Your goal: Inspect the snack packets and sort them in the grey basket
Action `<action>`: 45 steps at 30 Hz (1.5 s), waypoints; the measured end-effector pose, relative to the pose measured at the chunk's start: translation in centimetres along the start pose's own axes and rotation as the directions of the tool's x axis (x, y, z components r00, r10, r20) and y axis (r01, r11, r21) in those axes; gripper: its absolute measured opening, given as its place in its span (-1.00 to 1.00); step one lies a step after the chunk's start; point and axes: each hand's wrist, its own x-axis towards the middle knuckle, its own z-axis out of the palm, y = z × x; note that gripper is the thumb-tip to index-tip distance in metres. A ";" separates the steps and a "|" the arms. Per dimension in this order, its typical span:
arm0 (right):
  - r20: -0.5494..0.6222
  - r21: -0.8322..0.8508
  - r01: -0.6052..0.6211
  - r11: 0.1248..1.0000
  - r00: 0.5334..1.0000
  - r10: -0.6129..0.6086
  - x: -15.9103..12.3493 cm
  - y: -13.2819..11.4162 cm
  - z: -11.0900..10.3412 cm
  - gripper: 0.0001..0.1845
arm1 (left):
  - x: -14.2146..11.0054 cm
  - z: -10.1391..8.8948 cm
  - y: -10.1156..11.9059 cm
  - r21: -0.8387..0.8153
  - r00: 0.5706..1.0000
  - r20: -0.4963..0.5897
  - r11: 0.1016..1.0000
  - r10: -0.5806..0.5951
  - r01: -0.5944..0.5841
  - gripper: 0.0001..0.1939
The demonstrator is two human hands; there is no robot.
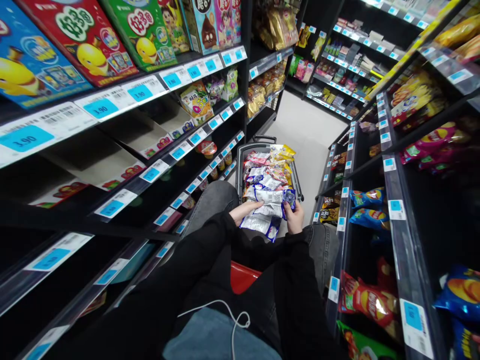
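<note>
A dark grey shopping basket [296, 175] stands on the floor between my knees, heaped with small snack packets. Above the near part of the heap, a silver-and-blue snack packet [270, 196] is stretched crosswise between my hands. My left hand [245, 212] grips its left end, thumb on top. At the right end, my right hand [294, 218] pinches the blue, patterned edge. More silver-and-blue packets lie just below it, partly covering the basket's near side. Yellow packets [283, 154] lie toward the far end, with pink ones [258, 159] beside them.
Tall shelves rise close on both sides. Boxed snacks [101, 40] and open cartons [75, 160] are on the left. Chip bags [375, 300] fill parts of the right shelves. Pale floor [300, 120] runs ahead to a back shelf. A red seat [242, 277] shows beneath me.
</note>
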 end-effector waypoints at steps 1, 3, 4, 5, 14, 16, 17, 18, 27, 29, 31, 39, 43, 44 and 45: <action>0.005 -0.020 -0.018 1.000 1.000 0.018 0.1 0.1 -0.1 -0.64 | 0.0 0.2 -0.1 -0.006 0.999 -0.040 1.000 0.029 -0.029 -0.54; 0.018 -0.084 -0.069 0.994 0.997 0.071 0.2 0.3 -0.4 -0.62 | 0.1 0.5 -0.1 0.166 0.962 -0.205 0.975 0.181 -0.148 -0.55; 0.019 -0.125 -0.096 0.987 0.995 0.099 0.2 0.5 -0.5 -0.61 | 0.1 0.6 0.0 0.316 0.918 -0.271 0.928 0.289 -0.199 -0.55; 0.013 -0.165 -0.116 0.979 0.993 0.120 0.3 0.6 -0.6 -0.61 | 0.1 0.5 0.1 0.471 0.871 -0.297 0.853 0.392 -0.223 -0.54; -0.027 -0.107 -0.154 0.982 0.988 0.152 0.2 1.0 0.1 -0.62 | -0.4 -0.5 0.9 0.826 0.663 -0.100 0.433 0.742 -0.360 -0.57; 0.063 0.033 -0.221 0.975 0.974 0.218 0.1 1.2 0.3 -0.58 | -0.5 -0.3 0.9 0.805 0.635 -0.039 0.401 0.772 -0.437 -0.59; 0.113 0.098 -0.265 0.959 0.961 0.254 0.0 1.3 0.4 -0.55 | -0.6 -0.1 0.9 0.800 0.634 0.012 0.373 0.773 -0.470 -0.61; 0.161 0.153 -0.309 0.939 0.945 0.285 0.0 1.4 0.3 -0.52 | -0.8 0.1 0.8 0.798 0.640 0.073 0.340 0.765 -0.498 -0.62; 0.015 0.218 -0.075 0.973 0.997 0.074 0.0 -0.1 0.6 -0.27 | -1.1 1.5 0.5 0.799 0.524 -0.132 0.403 0.841 -0.447 -0.65; -0.053 0.141 -0.024 0.990 0.998 0.031 -0.2 -0.8 1.1 -0.26 | -0.6 1.3 0.4 0.776 0.501 -0.249 0.480 0.829 -0.408 -0.64; -0.066 0.092 -0.017 0.996 0.998 0.023 -0.3 -1.2 1.6 -0.34 | -0.1 0.8 0.4 0.745 0.521 -0.319 0.549 0.792 -0.379 -0.65; -0.077 0.067 -0.063 0.996 0.995 0.068 -0.5 -0.4 -0.1 -0.60 | 1.5 -3.0 1.4 0.668 0.532 -0.513 0.703 0.673 -0.244 -0.74; -0.110 0.021 -0.014 1.000 0.994 0.017 0.3 0.3 -0.8 -0.59 | 2.6 -3.1 0.2 0.698 0.690 -0.390 0.684 0.610 -0.210 -0.79; -0.130 -0.002 -0.007 1.000 0.991 0.007 0.5 0.5 -1.0 -0.58 | 2.8 -3.1 -0.3 0.694 0.742 -0.378 0.700 0.553 -0.168 -0.79; -0.143 -0.037 -0.013 0.999 0.990 0.007 0.7 0.8 -1.3 -0.55 | 3.1 -3.1 -0.6 0.684 0.797 -0.366 0.719 0.481 -0.120 -0.79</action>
